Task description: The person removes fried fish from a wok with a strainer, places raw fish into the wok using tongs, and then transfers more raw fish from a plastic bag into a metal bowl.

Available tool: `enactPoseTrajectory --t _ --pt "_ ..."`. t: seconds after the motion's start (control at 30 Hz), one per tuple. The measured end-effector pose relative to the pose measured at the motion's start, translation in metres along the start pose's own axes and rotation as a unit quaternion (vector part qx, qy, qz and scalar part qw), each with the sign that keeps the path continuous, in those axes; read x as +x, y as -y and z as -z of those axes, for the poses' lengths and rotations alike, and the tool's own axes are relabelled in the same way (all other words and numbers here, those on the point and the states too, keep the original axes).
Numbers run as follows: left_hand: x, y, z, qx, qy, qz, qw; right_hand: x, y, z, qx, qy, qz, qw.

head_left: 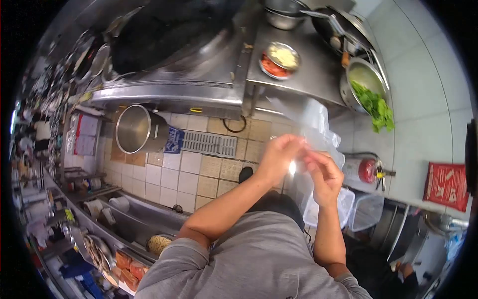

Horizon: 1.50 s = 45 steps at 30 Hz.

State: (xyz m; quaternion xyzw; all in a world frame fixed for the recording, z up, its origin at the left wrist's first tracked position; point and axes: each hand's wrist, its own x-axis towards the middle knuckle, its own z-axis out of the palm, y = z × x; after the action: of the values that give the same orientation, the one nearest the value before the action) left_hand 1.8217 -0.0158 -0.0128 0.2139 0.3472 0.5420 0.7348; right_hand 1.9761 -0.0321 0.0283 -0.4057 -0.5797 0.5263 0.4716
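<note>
My left hand (284, 155) is closed in a pinch on a thin clear plastic bag (312, 117). Close beside it, my right hand (324, 174) pinches the same bag, fingertips nearly touching those of the left. The bag's film spreads out beyond and below both hands, in front of the steel counter's edge. Its outline is blurred, and I cannot make out anything inside it.
Bowls of chopped food (281, 61) and a pan with leafy greens (373, 102) stand on the steel counter (318, 79). A large wok (169, 37) is at upper left. A tall pot (134, 129) stands below it. Clear plastic tubs (366, 212) sit at right, near a fire extinguisher (366, 170).
</note>
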Motion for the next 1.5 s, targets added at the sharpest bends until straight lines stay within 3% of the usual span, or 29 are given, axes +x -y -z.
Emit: enactPoseTrajectory --t 0.1,0.17,0.3,0.4,0.47,0.6,0.77,0.9,1.03,1.17,1.3,1.5 --pt "-0.022 -0.007 0.022 0.111 -0.086 -0.093 0.986 0.011 -0.024 -0.014 -0.100 -0.095 0.037 0.990" --pt "-0.039 0.001 0.040 0.096 -0.132 -0.089 0.982 0.018 -0.029 -0.026 -0.129 -0.013 0.001 0.992" --pt "-0.075 0.013 0.062 0.117 -0.210 -0.096 0.966 0.002 -0.076 -0.046 -0.029 0.180 -0.070 0.981" --pt "-0.098 0.009 0.072 0.134 -0.276 -0.098 0.947 -0.011 -0.100 -0.075 0.036 0.229 -0.116 0.966" --pt "-0.115 -0.003 0.074 0.107 -0.309 -0.121 0.937 -0.016 -0.102 -0.097 0.072 0.206 -0.134 0.967" --pt "-0.134 -0.022 0.091 0.015 -0.317 -0.179 0.931 -0.005 -0.103 -0.125 0.123 0.239 -0.122 0.956" --pt "-0.157 -0.041 0.148 0.085 -0.330 -0.181 0.923 0.021 -0.100 -0.180 0.019 0.301 -0.054 0.952" --pt "-0.177 -0.065 0.214 0.099 -0.357 -0.182 0.911 0.024 -0.092 -0.262 -0.016 0.300 -0.032 0.953" --pt "-0.211 -0.132 0.270 0.058 -0.365 -0.250 0.895 0.017 -0.078 -0.382 0.003 0.250 0.018 0.968" --pt "-0.267 -0.202 0.338 0.125 -0.395 -0.298 0.860 0.009 -0.067 -0.492 0.018 0.257 0.028 0.966" --pt "-0.321 -0.252 0.399 0.072 -0.387 -0.293 0.871 0.015 -0.048 -0.585 0.052 0.363 0.031 0.930" --pt "-0.390 -0.283 0.463 -0.030 -0.426 -0.349 0.834 0.022 -0.067 -0.695 0.087 0.436 0.008 0.896"
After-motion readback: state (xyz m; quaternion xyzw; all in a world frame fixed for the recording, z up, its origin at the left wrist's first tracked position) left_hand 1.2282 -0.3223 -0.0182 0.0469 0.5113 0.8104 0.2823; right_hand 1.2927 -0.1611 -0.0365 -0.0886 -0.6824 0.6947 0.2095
